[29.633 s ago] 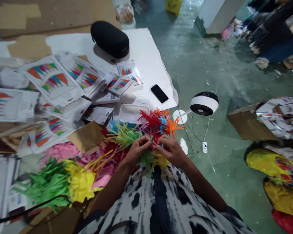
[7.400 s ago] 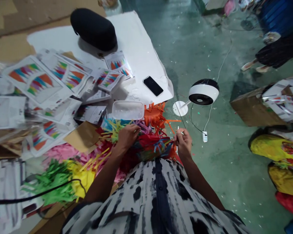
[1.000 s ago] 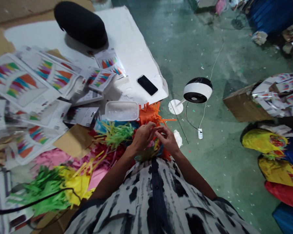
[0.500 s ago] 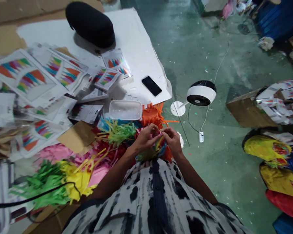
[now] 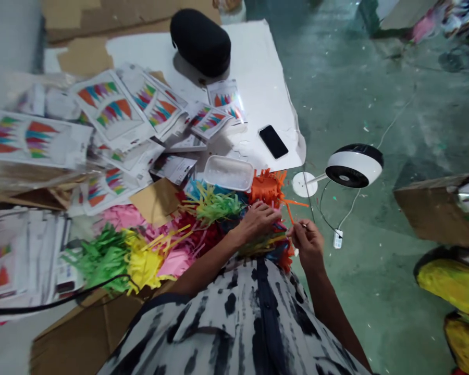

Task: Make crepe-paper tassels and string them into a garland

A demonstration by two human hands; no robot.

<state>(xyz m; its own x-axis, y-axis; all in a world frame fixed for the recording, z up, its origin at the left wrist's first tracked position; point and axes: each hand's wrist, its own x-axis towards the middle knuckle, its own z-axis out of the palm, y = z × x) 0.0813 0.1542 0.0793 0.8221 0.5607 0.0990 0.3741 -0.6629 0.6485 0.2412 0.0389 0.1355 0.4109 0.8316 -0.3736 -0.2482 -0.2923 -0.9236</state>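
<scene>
My left hand (image 5: 260, 217) lies palm down across a colourful bunch of fringed paper in front of my shirt, its fingers stretched to the right. What is under the palm is hidden. To its right, my right hand (image 5: 308, 240) is closed in a pinch. A thin orange paper strip (image 5: 289, 212) runs down to its fingertips, but I cannot make out what they hold. Orange fringed paper (image 5: 266, 188) lies just beyond my left hand, with yellow-green fringe (image 5: 221, 205) beside it. A shallow white plastic tray (image 5: 229, 174) stands behind these.
A phone (image 5: 273, 141), a black case (image 5: 201, 42) and printed packages (image 5: 109, 107) lie on the white table (image 5: 254, 52). Green fringe (image 5: 101, 258) and yellow fringe (image 5: 145, 260) sit at left. A white fan (image 5: 355, 165) and a cardboard box (image 5: 426, 213) stand at right.
My hands were together at the fingertips and have parted. The right one has moved right and down; the left now lies flatter on the fringed paper. The view has shifted left.
</scene>
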